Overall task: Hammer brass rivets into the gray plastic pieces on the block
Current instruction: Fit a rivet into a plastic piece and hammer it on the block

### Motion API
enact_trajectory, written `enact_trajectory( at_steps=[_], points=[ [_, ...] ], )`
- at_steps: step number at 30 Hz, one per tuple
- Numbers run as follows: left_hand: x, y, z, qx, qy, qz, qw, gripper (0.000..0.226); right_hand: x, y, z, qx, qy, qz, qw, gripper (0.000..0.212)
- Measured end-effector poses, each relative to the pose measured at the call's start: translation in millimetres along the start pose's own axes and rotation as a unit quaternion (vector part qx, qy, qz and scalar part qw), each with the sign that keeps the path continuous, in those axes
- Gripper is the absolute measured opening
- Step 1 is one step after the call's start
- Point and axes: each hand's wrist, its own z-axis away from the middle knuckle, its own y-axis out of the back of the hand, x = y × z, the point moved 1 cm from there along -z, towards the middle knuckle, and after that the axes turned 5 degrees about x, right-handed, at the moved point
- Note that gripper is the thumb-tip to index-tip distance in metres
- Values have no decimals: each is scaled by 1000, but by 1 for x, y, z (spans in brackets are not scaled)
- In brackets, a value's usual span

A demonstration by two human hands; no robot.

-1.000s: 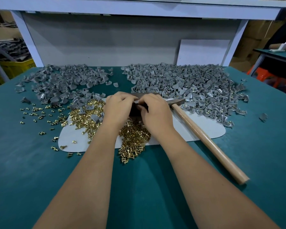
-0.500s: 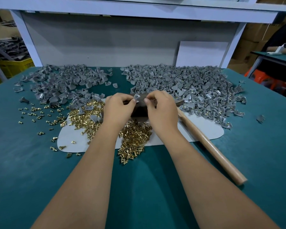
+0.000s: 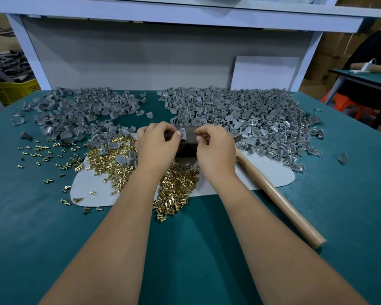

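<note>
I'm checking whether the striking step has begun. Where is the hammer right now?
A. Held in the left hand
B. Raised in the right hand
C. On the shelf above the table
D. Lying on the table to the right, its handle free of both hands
D: the hammer lies on the table, wooden handle untouched, while the left hand and right hand work at the block.

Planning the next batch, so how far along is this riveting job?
Done: the right pile shows brass in many pieces. In hand: left hand pinches a gray piece over the block; right hand is beside it; hammer lies idle. Left: the left pile and loose rivets.
</note>
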Motion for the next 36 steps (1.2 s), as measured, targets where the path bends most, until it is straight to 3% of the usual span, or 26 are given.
enact_trajectory(
  at_steps=[8,15,19,28,31,34,36],
  points=[
    [-5,9,-1,55,32,18,998,20,0,0,0,24,6,38,999,12],
    [-5,13,1,53,35,6,998,21,3,2,-1,72,-1,117,990,12],
    [-3,13,2,45,21,-4,999,21,7,2,-1,32,-54,101,993,12],
    [0,22,4,78,1,-120,990,23,3,1,3,30,-31,111,993,13],
    [0,21,6,70,-50,-39,996,33,2,1,2,48,3,131,990,11],
    [1,17,7,-12,-37,84,996,52,-1,2,3,40,19,83,996,9],
    [2,16,7,-56,-23,124,990,50,-2,1,4,26,21,50,998,9]
  ],
)
